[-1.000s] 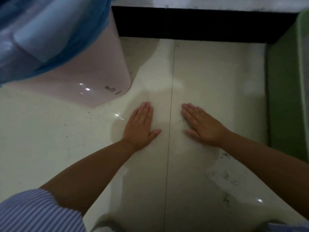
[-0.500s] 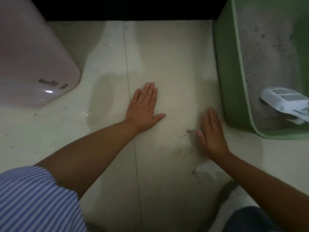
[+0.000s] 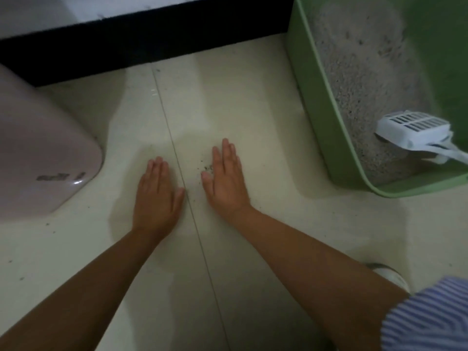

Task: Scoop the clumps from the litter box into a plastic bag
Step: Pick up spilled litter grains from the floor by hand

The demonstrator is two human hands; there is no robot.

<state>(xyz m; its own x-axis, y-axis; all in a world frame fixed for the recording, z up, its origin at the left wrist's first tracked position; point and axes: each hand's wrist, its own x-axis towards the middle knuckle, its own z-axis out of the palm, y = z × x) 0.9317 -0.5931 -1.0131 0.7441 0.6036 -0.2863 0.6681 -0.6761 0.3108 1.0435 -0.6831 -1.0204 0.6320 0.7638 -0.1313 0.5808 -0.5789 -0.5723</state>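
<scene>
Both hands lie flat, palms down, on the pale tiled floor (image 3: 253,110), fingers straight and together, holding nothing. The left hand (image 3: 157,196) rests just left of a grout line (image 3: 174,153) that runs from the far wall toward the near edge; the right hand (image 3: 226,178) rests just right of it, so the two are near each other but apart. A small scatter of dark litter grains (image 3: 206,168) lies on the floor touching or just beside the right hand's thumb side.

The green litter box (image 3: 326,117) stands on the floor at the far right, well apart from the hands, filled with grey granular litter (image 3: 359,72). A white slotted litter scoop (image 3: 412,131) rests in the litter near the box's near end, its handle running off the right edge.

At the left stands a pale pink rounded bin (image 3: 43,158); a dark label (image 3: 60,176) on its near side is too blurred to read. A black baseboard (image 3: 141,39) runs along the far edge of the floor. A blue-and-white striped sleeve (image 3: 428,317) shows at the lower right, and just behind it a white rounded object (image 3: 387,272) I cannot identify.
</scene>
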